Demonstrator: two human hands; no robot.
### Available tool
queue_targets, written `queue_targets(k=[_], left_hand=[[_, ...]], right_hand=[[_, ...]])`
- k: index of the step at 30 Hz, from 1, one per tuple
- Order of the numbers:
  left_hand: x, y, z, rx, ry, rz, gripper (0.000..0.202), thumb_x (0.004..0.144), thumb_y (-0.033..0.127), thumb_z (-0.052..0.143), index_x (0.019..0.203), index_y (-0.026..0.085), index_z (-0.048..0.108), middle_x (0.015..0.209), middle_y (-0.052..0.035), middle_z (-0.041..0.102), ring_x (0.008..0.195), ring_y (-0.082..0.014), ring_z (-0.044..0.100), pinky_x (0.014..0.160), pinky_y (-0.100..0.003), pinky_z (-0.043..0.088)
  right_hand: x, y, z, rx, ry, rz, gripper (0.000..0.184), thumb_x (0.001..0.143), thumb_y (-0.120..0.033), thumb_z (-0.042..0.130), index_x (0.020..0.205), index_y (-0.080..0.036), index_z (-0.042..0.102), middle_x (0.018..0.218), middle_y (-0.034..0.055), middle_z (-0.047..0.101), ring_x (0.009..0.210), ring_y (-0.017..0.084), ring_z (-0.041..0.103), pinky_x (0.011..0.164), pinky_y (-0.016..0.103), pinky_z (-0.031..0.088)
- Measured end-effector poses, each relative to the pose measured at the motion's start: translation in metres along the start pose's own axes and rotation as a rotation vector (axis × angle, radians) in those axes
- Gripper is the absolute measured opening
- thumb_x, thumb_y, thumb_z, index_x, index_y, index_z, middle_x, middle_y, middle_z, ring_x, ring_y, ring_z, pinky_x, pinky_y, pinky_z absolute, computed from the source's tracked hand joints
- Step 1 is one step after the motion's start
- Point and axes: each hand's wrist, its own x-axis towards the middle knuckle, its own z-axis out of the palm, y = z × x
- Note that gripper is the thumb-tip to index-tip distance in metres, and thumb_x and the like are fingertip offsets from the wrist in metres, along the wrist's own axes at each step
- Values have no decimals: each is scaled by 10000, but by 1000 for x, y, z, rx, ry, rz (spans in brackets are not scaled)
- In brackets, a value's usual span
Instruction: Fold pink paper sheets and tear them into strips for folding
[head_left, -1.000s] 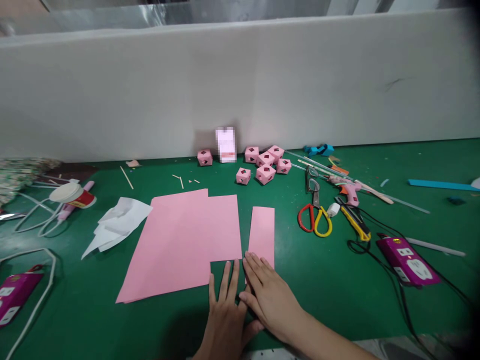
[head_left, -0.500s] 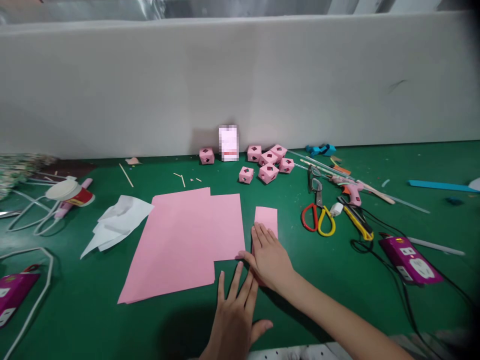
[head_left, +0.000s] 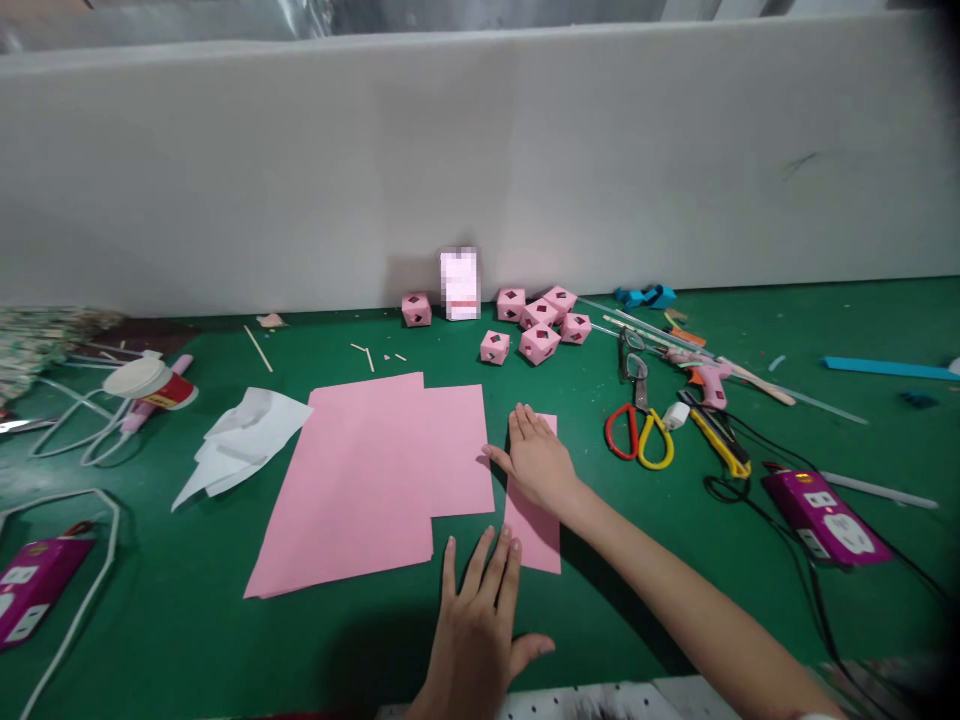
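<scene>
A narrow pink paper strip lies upright in front of me on the green table. My right hand rests flat over its upper part, fingers together and thumb stretched left toward the larger paper. Lower down, my left hand has its fingers spread, the fingertips reaching the strip's lower left edge. Left of the strip lie large sheets of pink paper, with a smaller pink piece at their right side.
Several pink paper cubes sit by the wall. On the right are scissors, a yellow cutter, a pink glue gun and a purple power strip with cables. White paper and a paper cup are at left.
My right hand has slid up the strip, away from me, uncovering its lower part. My left hand has shifted very slightly right and down, near the strip's lower left edge.
</scene>
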Motion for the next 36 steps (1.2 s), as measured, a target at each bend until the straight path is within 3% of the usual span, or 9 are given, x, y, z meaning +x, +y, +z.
queue_targets(k=[3,6,10,12,14,18,21,27,36], left_hand=[[0,-2,3,-17,26,7,817,825,750,507,1380,153,543,1422,-140,568,1284,-361,514,1140,-615,256],[2,-10,5,-36,16,47,726,861,701,509,1339,160,584,1377,-136,608,1266,-355,536,1121,-594,304],[19,-30,7,-53,-109,141,636,941,642,424,1355,182,568,1430,-102,568,1354,-313,467,1112,-518,357],[40,-45,10,-62,-179,195,727,943,676,359,1457,171,451,1507,-113,479,1425,-288,382,1129,-494,349],[68,-61,16,-58,-231,218,738,955,662,341,1509,175,364,1553,-122,408,1471,-290,300,1156,-540,299],[126,-86,29,10,-230,144,515,1039,368,324,1512,166,352,1592,-121,331,1504,-296,212,1160,-631,228],[145,-90,33,32,-192,130,493,1024,285,357,1502,165,365,1629,-112,237,1516,-312,157,1159,-653,201],[126,-77,22,16,-157,149,464,992,313,470,1423,143,457,1637,-178,169,1527,-303,107,1175,-602,218],[64,-50,11,-34,-107,133,728,871,535,637,1443,141,422,1604,-229,240,1514,-345,151,1145,-570,303]], right_hand=[[4,5,1,24,28,-18,702,1024,-462,347,1432,105,407,1516,295,352,1466,344,295,1206,450,251],[5,17,0,63,46,-83,518,1016,-255,344,1422,45,462,1519,259,383,1465,305,313,1202,454,261],[5,43,-5,105,91,-133,435,990,-167,372,1370,-121,578,1539,177,407,1486,291,270,1191,495,264],[5,54,-7,133,103,-128,403,993,-194,413,1341,-209,617,1543,145,413,1492,296,250,1179,515,271],[3,61,-6,152,110,-127,393,992,-208,440,1337,-260,621,1545,126,417,1494,300,242,1171,522,278],[1,63,0,143,145,-106,404,999,-217,443,1367,-292,591,1546,109,422,1492,299,248,1170,524,275],[0,62,3,133,156,-86,397,1001,-238,453,1367,-313,589,1548,87,424,1489,304,254,1172,532,269],[-1,63,1,138,139,-77,420,1001,-237,446,1395,-329,559,1557,81,408,1484,322,263,1168,541,275],[-2,62,1,150,140,-65,394,1020,-290,418,1376,-335,581,1556,74,411,1483,325,265,1177,530,261]])
